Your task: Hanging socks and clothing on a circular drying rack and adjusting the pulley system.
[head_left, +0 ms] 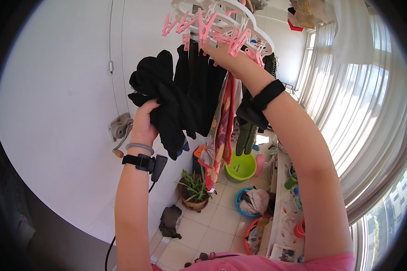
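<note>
Bunched black clothes point(165, 101) are gripped in my left hand point(145, 121), the thumb pressed over the fabric and the rest drooping below. My right hand point(221, 56) is raised to the white hanging drying rack point(257, 34), among its pink clothespins point(239, 41). Its fingers are mostly hidden behind the clothespins and dark cloth, so their grip does not show. Other black garments point(196, 86) hang under the rack beside the bundle. Further right hang a red patterned cloth point(226, 122) and a dark green garment point(245, 135).
A hand crank point(120, 128) with cables is fixed to the left wall. Below stand a potted plant point(194, 187), a green basin point(242, 167), a blue basin point(242, 210) and a red basin point(248, 232), the last two holding cloth. Curtained windows point(357, 99) line the right.
</note>
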`<state>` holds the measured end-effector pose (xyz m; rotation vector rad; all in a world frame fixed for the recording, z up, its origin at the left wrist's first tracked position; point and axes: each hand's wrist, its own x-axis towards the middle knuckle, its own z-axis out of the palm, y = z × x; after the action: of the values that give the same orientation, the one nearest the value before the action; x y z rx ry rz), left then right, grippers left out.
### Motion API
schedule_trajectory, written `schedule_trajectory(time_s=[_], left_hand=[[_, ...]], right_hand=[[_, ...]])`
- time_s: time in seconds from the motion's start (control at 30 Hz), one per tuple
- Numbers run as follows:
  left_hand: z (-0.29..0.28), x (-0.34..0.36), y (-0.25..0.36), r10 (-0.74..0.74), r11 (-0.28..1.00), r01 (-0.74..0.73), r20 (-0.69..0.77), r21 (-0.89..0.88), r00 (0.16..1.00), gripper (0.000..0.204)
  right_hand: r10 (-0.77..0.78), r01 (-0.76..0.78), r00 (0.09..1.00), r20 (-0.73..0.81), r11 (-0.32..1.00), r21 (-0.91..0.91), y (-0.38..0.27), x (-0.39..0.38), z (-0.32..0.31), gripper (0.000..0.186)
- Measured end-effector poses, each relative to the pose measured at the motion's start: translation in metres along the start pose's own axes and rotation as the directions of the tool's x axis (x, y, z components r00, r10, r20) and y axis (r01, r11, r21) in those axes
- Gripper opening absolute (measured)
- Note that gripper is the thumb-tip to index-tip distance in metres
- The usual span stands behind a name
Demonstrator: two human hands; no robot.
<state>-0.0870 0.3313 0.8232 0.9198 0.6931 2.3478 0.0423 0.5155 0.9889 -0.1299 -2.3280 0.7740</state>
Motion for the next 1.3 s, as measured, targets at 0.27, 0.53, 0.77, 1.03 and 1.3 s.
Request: schedule_trajectory(time_s=[0.27, 0.53, 0.77, 1.03, 1.3], left_hand=[[-0.001, 0.053, 0.004, -0.047, 0.996, 0.043, -0.046, -0.08, 0.998, 0.031], [-0.018, 0.091, -0.028, -0.244, 0.95, 0.252, 0.067, -0.186, 0.968, 0.03], [0.0, 0.067, -0.066, -0.304, 0.882, 0.362, 0.221, -0.302, 0.927, 0.029], [0.046, 0.031, -0.063, -0.322, 0.821, 0.443, 0.35, -0.359, 0.88, 0.031], [0.062, 0.019, -0.067, -0.221, 0.959, 0.255, 0.236, -0.124, 0.946, 0.032]], right_hand=[[0.266, -0.268, 0.963, 0.041, 0.935, 0.234, 0.005, 0.023, 0.028, 0.053], [0.181, -0.28, 0.956, 0.23, 0.79, 0.545, 0.052, 0.051, 0.04, 0.062], [0.222, -0.254, 0.966, 0.135, 0.699, 0.668, 0.025, 0.016, 0.031, 0.049], [0.221, -0.369, 0.929, 0.297, 0.607, 0.704, 0.018, 0.003, 0.017, 0.035], [0.191, -0.299, 0.949, 0.25, 0.796, 0.526, 0.0, -0.012, 0.0, 0.036]])
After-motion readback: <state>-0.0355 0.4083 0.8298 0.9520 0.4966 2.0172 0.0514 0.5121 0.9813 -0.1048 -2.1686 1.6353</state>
